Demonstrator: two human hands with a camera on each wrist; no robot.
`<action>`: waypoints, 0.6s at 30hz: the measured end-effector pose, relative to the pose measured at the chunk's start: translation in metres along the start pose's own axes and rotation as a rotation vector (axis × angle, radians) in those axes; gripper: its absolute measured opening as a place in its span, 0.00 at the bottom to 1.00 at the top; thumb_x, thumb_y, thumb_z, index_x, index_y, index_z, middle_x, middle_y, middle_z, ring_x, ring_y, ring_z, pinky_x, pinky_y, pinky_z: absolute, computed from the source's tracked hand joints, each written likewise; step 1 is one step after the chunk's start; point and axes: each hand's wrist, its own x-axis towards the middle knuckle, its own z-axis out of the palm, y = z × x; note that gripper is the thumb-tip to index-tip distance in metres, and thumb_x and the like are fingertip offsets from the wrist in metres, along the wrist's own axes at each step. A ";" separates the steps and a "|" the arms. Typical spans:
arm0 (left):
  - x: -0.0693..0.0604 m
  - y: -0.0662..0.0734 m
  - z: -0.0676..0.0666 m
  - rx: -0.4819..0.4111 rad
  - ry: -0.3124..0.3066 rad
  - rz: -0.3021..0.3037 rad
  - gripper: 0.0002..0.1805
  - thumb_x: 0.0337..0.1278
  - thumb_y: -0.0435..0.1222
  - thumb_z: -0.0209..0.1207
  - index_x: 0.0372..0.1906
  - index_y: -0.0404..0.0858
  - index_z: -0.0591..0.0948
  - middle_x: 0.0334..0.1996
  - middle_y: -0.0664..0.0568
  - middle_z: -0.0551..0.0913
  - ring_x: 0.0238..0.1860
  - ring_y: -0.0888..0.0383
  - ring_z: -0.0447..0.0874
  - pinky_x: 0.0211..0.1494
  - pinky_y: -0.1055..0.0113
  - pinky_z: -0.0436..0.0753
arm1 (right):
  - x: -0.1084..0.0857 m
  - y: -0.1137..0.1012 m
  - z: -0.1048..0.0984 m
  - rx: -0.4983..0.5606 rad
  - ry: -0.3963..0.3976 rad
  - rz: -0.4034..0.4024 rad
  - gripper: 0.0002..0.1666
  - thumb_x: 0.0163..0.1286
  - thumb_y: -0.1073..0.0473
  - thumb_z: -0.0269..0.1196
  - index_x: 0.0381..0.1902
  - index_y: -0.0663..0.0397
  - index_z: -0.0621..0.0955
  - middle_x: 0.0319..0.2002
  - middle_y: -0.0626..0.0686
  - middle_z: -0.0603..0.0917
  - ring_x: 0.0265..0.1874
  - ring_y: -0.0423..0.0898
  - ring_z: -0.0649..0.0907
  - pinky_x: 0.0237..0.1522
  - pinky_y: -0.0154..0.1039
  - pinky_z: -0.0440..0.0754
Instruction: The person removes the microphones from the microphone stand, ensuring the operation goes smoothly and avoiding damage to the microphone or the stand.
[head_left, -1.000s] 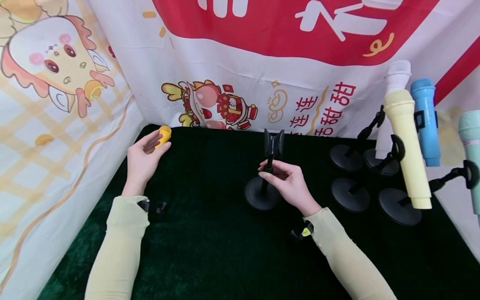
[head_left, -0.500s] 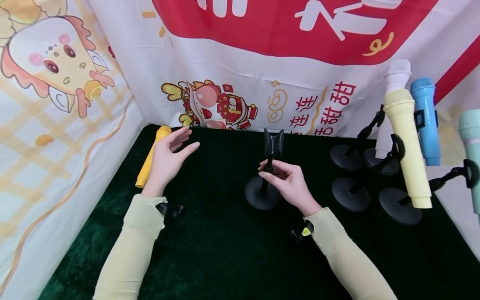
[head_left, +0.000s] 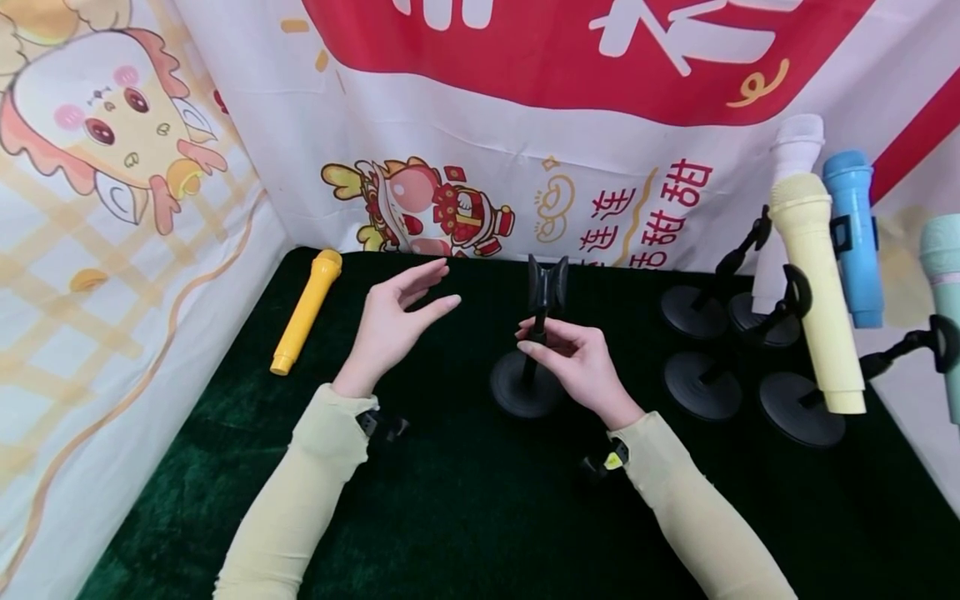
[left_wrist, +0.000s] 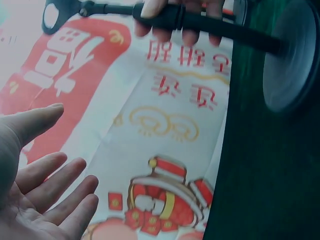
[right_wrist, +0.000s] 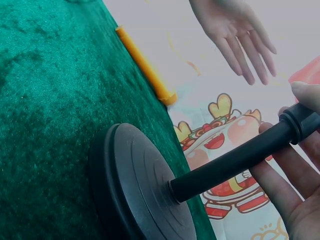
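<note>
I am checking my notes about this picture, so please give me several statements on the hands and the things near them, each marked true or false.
1. The right hand holds a black stand by its stem. True.
2. That stand carries a microphone. False: its cradle is empty.
3. An orange-yellow microphone lies on the green cloth. True.
4. The left hand holds nothing. True.
5. That hand touches the orange-yellow microphone. False: they are apart.

Pale yellow sleeves [head_left: 296, 493], black wrist straps [head_left: 367, 422], one yellow-marked
</note>
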 end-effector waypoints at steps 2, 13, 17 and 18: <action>0.001 0.003 0.008 -0.007 -0.019 0.016 0.27 0.62 0.49 0.69 0.65 0.51 0.81 0.59 0.61 0.82 0.61 0.63 0.78 0.67 0.61 0.74 | 0.000 0.000 0.000 -0.004 0.000 -0.001 0.12 0.71 0.65 0.68 0.51 0.60 0.86 0.46 0.55 0.88 0.46 0.51 0.87 0.52 0.45 0.85; 0.000 0.019 0.043 -0.042 -0.152 0.070 0.29 0.61 0.51 0.70 0.66 0.51 0.80 0.60 0.65 0.82 0.62 0.66 0.77 0.67 0.62 0.74 | 0.001 0.002 0.002 -0.005 0.014 -0.011 0.14 0.70 0.66 0.68 0.51 0.66 0.85 0.45 0.55 0.88 0.45 0.51 0.88 0.51 0.52 0.84; 0.000 0.025 0.055 -0.059 -0.195 0.075 0.30 0.60 0.49 0.71 0.67 0.51 0.80 0.60 0.65 0.81 0.62 0.66 0.77 0.67 0.62 0.74 | 0.001 0.002 0.002 -0.008 0.021 -0.012 0.15 0.69 0.68 0.68 0.53 0.65 0.86 0.45 0.56 0.89 0.44 0.49 0.88 0.49 0.47 0.86; 0.001 0.027 0.058 -0.065 -0.202 0.078 0.29 0.60 0.48 0.72 0.66 0.51 0.80 0.60 0.65 0.82 0.62 0.66 0.77 0.67 0.62 0.74 | 0.000 0.002 0.002 -0.012 0.025 -0.011 0.15 0.69 0.68 0.68 0.53 0.65 0.85 0.45 0.57 0.89 0.43 0.49 0.88 0.48 0.45 0.86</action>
